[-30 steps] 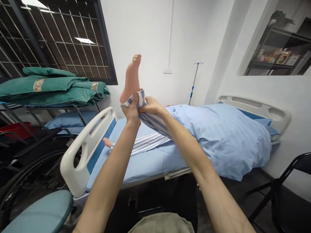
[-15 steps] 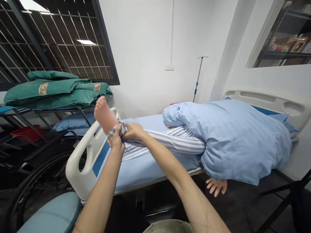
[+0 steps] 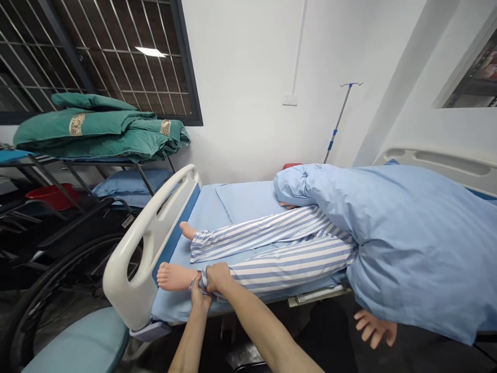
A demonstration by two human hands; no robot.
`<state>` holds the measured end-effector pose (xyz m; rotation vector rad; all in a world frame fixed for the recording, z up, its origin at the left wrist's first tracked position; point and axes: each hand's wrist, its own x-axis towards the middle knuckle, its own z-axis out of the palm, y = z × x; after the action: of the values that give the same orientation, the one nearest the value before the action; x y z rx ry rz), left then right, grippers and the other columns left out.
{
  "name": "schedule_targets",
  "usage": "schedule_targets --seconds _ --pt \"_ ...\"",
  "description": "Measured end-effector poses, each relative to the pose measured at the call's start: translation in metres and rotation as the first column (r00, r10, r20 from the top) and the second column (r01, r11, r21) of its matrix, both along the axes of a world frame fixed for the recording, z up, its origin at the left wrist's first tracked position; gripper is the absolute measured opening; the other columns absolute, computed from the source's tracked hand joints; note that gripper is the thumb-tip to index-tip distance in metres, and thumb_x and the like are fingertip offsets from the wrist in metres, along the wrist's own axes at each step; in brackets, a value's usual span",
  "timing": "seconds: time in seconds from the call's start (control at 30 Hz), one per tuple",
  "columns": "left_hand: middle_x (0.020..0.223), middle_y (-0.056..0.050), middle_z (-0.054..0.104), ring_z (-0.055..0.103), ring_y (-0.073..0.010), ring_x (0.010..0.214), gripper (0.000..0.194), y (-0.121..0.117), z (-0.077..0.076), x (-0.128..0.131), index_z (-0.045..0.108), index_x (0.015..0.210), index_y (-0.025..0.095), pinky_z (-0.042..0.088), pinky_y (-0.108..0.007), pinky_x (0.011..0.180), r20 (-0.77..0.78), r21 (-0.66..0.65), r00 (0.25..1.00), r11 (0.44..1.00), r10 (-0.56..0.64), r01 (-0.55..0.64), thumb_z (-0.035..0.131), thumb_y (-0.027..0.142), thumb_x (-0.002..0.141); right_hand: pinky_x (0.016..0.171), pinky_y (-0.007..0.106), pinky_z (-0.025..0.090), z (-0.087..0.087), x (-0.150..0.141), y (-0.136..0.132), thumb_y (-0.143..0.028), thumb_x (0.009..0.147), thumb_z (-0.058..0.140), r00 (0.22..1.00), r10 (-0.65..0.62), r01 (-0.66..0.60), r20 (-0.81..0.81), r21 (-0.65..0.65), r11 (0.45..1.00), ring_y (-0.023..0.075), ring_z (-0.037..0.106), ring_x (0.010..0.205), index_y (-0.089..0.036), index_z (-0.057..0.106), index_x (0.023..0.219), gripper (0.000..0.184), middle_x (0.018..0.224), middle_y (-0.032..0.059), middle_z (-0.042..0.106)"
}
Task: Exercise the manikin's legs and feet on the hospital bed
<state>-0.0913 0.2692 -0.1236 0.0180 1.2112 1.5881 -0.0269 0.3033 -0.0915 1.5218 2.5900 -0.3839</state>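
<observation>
A manikin in blue-and-white striped trousers [image 3: 295, 261] lies on the bed, its upper body hidden beneath a light blue quilt [image 3: 419, 228]. My left hand [image 3: 200, 298] is closed around the ankle of the near leg from below, by the trouser cuff. Just to the right, my right hand [image 3: 218, 277] grips the lower trouser leg from above. The near bare foot [image 3: 174, 277] sticks out past my left hand, toes toward the footboard. The far foot [image 3: 188, 230] rests on the sheet. A manikin hand [image 3: 376, 327] hangs over the near bed edge.
The white footboard [image 3: 116, 261] rises close to the left of the foot. A blue-green stool [image 3: 81, 342] and a wheelchair wheel [image 3: 23, 316] stand beside it. Green bedding [image 3: 104, 132] is piled at the back left. An IV pole [image 3: 339, 116] stands behind the bed.
The near leg has come down from its raised position to bed level, with both my hands still on it. Both legs now lie side by side. The view has shifted left.
</observation>
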Motion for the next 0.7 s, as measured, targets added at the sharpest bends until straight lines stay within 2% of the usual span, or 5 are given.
schedule_targets --seconds 0.1,0.23,0.43,0.57,0.7 --pt "0.058 0.005 0.063 0.059 -0.0099 0.045 0.009 0.003 -0.013 0.003 0.058 0.068 0.02 0.047 -0.017 0.043 0.11 0.05 0.991 0.995 0.08 -0.086 0.054 0.015 0.073 0.076 0.035 0.052 -0.012 -0.002 0.005 -0.038 0.056 0.073 1.0 -0.007 0.007 -0.008 0.014 1.0 0.0285 0.066 0.094 -0.014 0.057 0.113 0.064 0.104 0.0144 0.069" --pt "0.063 0.004 0.065 0.061 -0.0118 0.049 0.006 0.003 -0.016 0.006 0.06 0.071 0.021 0.047 -0.019 0.045 0.054 0.033 0.995 0.995 0.088 -0.09 0.056 0.017 0.073 0.075 0.039 0.052 -0.017 -0.001 0.008 -0.041 0.059 0.069 1.0 0.002 -0.003 -0.017 -0.015 1.0 0.0303 0.066 0.096 -0.021 0.055 0.114 0.061 0.108 0.013 0.068" --pt "0.054 0.005 0.059 0.057 -0.0109 0.043 0.011 -0.001 -0.003 -0.001 0.055 0.062 0.02 0.044 -0.02 0.043 0.059 0.048 0.998 0.999 0.015 -0.018 0.053 0.011 0.068 0.072 0.042 0.052 0.003 0.004 0.0 -0.047 0.058 0.069 0.999 0.017 -0.017 -0.03 -0.004 1.0 0.0298 0.066 0.096 -0.031 0.057 0.11 0.056 0.108 0.009 0.068" --pt "0.06 0.006 0.062 0.059 -0.008 0.051 0.01 0.001 0.041 -0.003 0.057 0.069 0.019 0.049 -0.017 0.053 0.015 0.166 1.0 0.986 0.024 -0.026 0.053 0.01 0.067 0.074 0.04 0.053 0.046 0.012 -0.001 -0.05 0.058 0.067 0.997 0.023 -0.02 -0.072 0.048 0.999 0.0292 0.066 0.096 -0.027 0.06 0.107 0.055 0.108 0.0096 0.069" --pt "0.068 0.004 0.064 0.061 -0.0072 0.061 0.012 0.007 0.118 0.015 0.059 0.077 0.017 0.05 -0.016 0.06 -0.04 0.348 0.999 0.937 0.008 0.007 0.053 0.01 0.069 0.077 0.036 0.052 0.118 0.033 0.005 -0.049 0.059 0.068 0.98 0.027 0.013 -0.199 0.196 0.981 0.0285 0.065 0.097 -0.02 0.06 0.109 0.059 0.108 0.0127 0.068"
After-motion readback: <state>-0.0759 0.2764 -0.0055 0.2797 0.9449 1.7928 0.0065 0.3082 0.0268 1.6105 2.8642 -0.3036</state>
